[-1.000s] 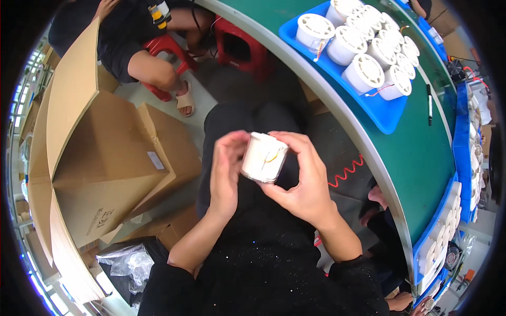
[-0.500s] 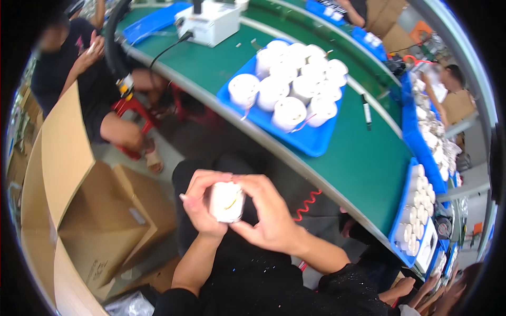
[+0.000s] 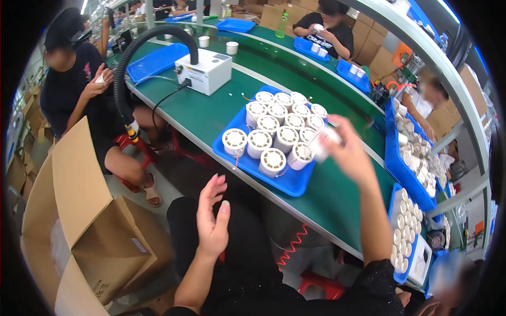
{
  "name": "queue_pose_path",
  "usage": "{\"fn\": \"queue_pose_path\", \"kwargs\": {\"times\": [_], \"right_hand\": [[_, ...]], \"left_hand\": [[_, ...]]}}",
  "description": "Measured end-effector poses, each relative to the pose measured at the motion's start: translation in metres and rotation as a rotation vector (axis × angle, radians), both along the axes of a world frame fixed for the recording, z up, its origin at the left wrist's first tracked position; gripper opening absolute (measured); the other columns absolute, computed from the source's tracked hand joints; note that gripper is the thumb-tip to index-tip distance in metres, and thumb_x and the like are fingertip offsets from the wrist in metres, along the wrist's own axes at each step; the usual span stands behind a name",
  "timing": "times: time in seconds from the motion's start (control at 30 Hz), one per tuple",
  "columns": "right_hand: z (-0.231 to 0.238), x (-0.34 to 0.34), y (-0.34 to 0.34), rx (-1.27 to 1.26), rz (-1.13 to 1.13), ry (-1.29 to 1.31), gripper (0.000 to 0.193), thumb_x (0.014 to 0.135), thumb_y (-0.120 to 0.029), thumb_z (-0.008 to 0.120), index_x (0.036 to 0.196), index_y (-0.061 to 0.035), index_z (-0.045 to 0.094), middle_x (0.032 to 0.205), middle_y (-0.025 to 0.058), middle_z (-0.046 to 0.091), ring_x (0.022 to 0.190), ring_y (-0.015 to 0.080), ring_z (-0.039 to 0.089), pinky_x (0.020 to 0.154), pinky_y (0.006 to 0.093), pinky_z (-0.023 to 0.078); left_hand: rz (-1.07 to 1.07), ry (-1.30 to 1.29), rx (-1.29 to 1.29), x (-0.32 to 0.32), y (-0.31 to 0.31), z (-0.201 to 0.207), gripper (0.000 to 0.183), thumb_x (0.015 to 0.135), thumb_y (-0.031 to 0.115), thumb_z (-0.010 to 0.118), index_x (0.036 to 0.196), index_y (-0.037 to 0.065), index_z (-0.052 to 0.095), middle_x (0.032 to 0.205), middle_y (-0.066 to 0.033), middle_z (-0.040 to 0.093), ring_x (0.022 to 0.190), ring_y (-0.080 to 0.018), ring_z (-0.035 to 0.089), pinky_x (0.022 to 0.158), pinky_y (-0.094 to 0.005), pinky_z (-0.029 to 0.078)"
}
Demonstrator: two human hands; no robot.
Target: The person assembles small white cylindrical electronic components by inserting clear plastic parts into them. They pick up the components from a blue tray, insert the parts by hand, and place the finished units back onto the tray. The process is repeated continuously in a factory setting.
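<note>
My right hand [image 3: 348,150] reaches over the workbench, its fingers closed on a white cylindrical part [image 3: 319,144]. That part is tilted and slightly blurred, at the right side of a blue tray [image 3: 296,187]. Several similar white cylindrical parts [image 3: 273,161] stand upright in the tray, with slotted round tops; thin wires stick out from some. Whether the held part touches its neighbours I cannot tell. My left hand [image 3: 212,224] is raised above my lap, holding nothing, its fingers apart and its thumb up.
A large open cardboard box [image 3: 118,226] stands at my left. On the green bench [image 3: 337,210] are a grey-white machine [image 3: 204,72] with a black hose and another blue tray [image 3: 158,62]. More filled blue trays line the right. Co-workers sit across and at the left.
My hands have parted. The right hand has carried the white cylindrical part from above my lap to the tray; the left has let go of it. The view has tilted up.
</note>
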State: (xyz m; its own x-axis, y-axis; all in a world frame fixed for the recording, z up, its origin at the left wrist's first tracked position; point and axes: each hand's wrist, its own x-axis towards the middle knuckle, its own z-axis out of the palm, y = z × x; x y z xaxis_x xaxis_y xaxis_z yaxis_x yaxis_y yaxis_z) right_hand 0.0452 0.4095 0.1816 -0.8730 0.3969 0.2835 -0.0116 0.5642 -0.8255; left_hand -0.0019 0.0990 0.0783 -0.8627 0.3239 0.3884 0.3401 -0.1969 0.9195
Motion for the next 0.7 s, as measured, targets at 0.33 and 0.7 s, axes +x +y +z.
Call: {"fn": "queue_pose_path", "kwargs": {"times": [0.33, 0.7], "right_hand": [[-0.115, -0.079, 0.362, 0.416, -0.663, -0.339, 0.085, 0.068, -0.06, 0.077, 0.131, -0.007, 0.057, 0.13, 0.0195, 0.059, 0.115, 0.0346, 0.058, 0.099, 0.0433, 0.045], [-0.122, -0.123, 0.377, 0.704, -0.828, -0.879, 0.086, 0.081, -0.035, 0.072, 0.145, 0.0011, 0.027, 0.137, 0.0257, 0.048, 0.118, 0.041, 0.055, 0.1, 0.0476, 0.045]], "left_hand": [[-0.731, -0.282, -0.841, 0.142, -0.189, 0.097, 0.055, 0.094, 0.03, 0.062, 0.14, 0.004, 0.046, 0.124, -0.0193, 0.059, 0.113, -0.0348, 0.056, 0.097, -0.0411, 0.043], [0.333, -0.29, -0.982, 0.11, -0.308, 0.266, 0.012, 0.09, 0.011, 0.065, 0.094, 0.001, 0.069, 0.087, -0.0079, 0.072, 0.074, -0.0128, 0.067, 0.065, -0.0262, 0.052]]}}
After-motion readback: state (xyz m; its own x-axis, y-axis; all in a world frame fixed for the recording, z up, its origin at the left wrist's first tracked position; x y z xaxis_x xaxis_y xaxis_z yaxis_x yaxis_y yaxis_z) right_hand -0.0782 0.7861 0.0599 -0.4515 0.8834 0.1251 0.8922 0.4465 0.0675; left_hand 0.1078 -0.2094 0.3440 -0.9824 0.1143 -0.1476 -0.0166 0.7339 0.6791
